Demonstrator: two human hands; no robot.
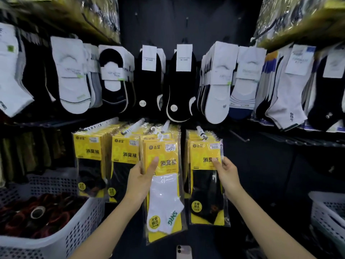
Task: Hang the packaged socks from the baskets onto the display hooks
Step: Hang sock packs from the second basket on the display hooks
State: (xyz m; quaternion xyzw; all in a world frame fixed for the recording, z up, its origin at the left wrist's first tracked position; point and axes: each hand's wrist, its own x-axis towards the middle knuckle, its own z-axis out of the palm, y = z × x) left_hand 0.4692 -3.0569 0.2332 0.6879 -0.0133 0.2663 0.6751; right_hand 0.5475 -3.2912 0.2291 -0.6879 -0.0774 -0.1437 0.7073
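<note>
**A:** Which step is this?

**B:** The hanging itself, I'd judge. The left hand (141, 176) grips the white-sock pack (164, 186) in the middle of the frame, with the thumb flat across its yellow card and the fingers wrapped behind its left edge. There look to be several packs held together in that grip.

**A:** Is it on a hook?

**B:** Its top sits right at the white hook (165, 126) just above centre, but I cannot tell whether the hanger tab is threaded on or only held up to it.

**A:** What about the other hand?

**B:** The right hand (226, 172) pinches the right edge of the black-sock pack (205, 186), which hangs just beside the white one, right of centre. The thumb is on the front of the card and the fingers curl at the edge. It looks like steadying or straightening that row.

**A:** What does the next move call for?

**B:** Probably lining the tab hole up with the hook's tip and sliding the pack back, held level so the film doesn't snag. After that, a reach down for more stock.

**A:** From where?

**B:** The white basket (61, 238) at lower left holds dark bundles, and a second basket (328, 208) sits at lower right. Its contents are not clear.
</note>
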